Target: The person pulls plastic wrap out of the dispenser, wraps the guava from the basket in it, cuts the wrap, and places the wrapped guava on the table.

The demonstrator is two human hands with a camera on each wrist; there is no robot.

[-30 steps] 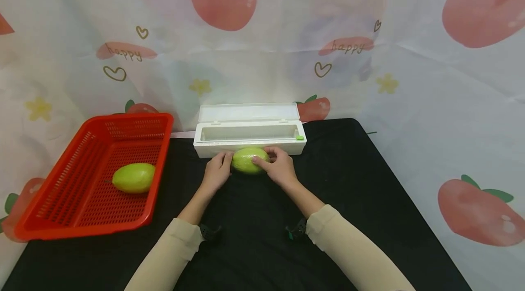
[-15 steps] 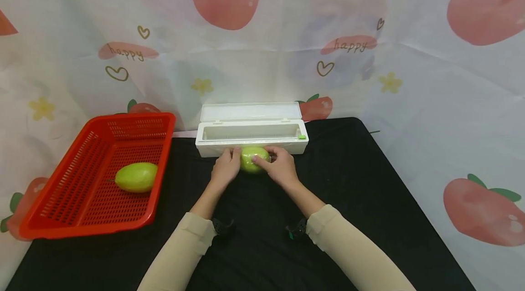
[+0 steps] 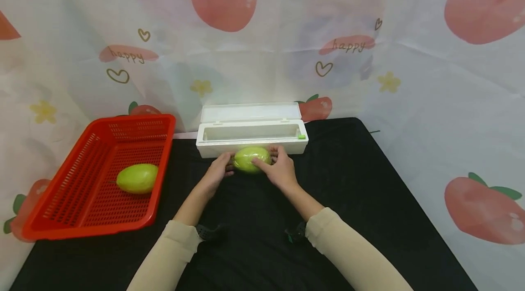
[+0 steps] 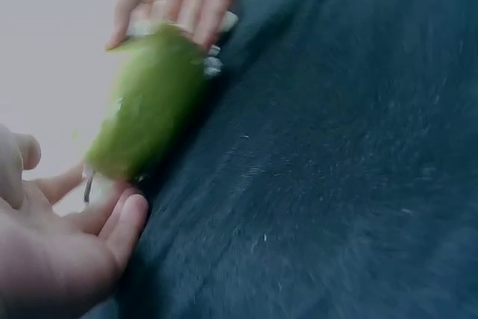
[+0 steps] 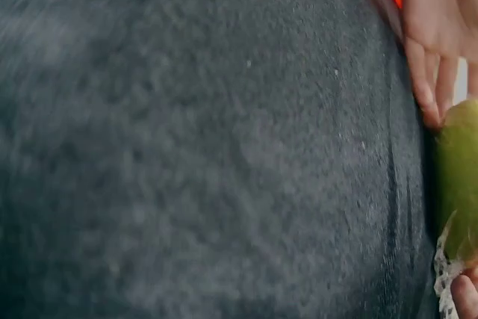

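A yellow-green oval fruit (image 3: 252, 160), glossy with clear film, is between my hands just in front of the white box. My right hand (image 3: 280, 169) grips its right end, thumb on the near side and fingers behind. At the other end, my left hand (image 3: 215, 175) has loosely extended fingers by the tip. Seen from the left wrist, the fruit (image 4: 149, 106) is blurred and its thin dark stem points towards the left hand (image 4: 71, 248). Crumpled film shows near the right hand's fingers in the right wrist view, where the fruit (image 5: 457, 177) is cut off by the frame edge.
The long white film dispenser (image 3: 213, 150) stands behind with its lid (image 3: 251, 112) raised and a green slider (image 3: 301, 136) at right. A red slotted basket (image 3: 164, 159) at left holds another green fruit (image 3: 137, 178). Black cloth (image 3: 348, 181) covers the table; a printed curtain hangs behind.
My left hand moved right onto the fruit's left end, then drew back left with its fingers loosened, uncovering that end. My right hand keeps its grip, nearly in place.
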